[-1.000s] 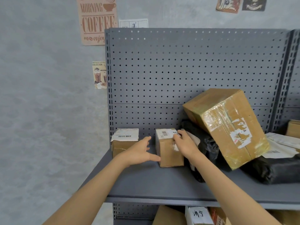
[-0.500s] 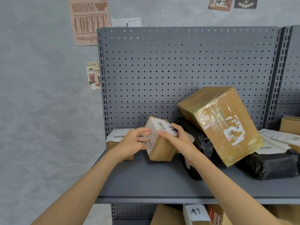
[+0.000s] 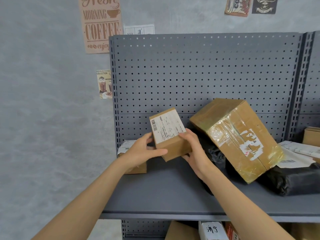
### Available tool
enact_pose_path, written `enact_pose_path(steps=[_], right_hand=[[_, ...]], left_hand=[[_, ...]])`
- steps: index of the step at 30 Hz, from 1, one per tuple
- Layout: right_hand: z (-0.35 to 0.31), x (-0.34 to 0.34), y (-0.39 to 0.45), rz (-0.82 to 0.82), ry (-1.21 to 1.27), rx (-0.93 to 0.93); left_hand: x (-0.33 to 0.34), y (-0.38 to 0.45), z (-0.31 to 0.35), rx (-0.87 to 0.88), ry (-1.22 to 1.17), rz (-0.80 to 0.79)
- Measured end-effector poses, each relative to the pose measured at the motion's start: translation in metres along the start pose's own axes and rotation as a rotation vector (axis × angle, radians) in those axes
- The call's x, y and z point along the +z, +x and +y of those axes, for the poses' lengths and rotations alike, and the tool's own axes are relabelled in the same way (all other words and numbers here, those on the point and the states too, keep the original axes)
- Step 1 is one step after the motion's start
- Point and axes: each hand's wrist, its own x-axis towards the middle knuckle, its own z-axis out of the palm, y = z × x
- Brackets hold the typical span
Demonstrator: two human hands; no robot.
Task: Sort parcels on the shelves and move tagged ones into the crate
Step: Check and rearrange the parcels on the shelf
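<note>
Cardboard small parcel, label up and tilted above the shelf, is gripped between the left hand and right hand, fingers curled round its sides.

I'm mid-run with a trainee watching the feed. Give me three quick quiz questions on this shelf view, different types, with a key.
1. True or false: the small labelled box is resting flat on the shelf.
2. Which hands hold it? A) left only B) right only C) both
3. Fill in: the big taped box leans tilted on black ____.

Key:
1. False; it is lifted, label facing the camera.
2. C; the left hand and right hand grip its sides.
3. Bags; one black bag shows beneath it.
</note>
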Motion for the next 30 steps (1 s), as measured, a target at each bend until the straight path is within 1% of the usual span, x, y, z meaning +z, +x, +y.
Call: enact_pose_path(steps=[4,8,11,14,17,24,30], right_hand=[[0.000,0.003,0.000,-0.047,-0.080,-0.012],[0.002,0.001,-0.001,-0.067,-0.216,-0.002],[0.003,-0.001,0.001,-0.060,-0.265,0.029],[0.006,0.000,0.002,-0.015,-0.339,0.044],[0.009,0.003,0.004,-0.003,-0.380,0.068],[0.022,0.006,0.007,0.004,-0.470,0.121],[0.037,0.011,0.010,0.003,-0.475,0.129]], left_hand=[[-0.003,-0.002,0.002,0.031,-0.024,0.065],[-0.008,-0.002,0.002,0.022,-0.012,0.056],[-0.010,0.000,-0.001,0.025,0.011,0.052],[-0.008,0.002,-0.002,0.015,0.024,0.036],[-0.005,0.002,-0.003,-0.006,0.098,0.036],[-0.001,0.007,-0.004,-0.047,0.287,0.121],[0.001,0.011,-0.011,-0.089,0.318,0.182]])
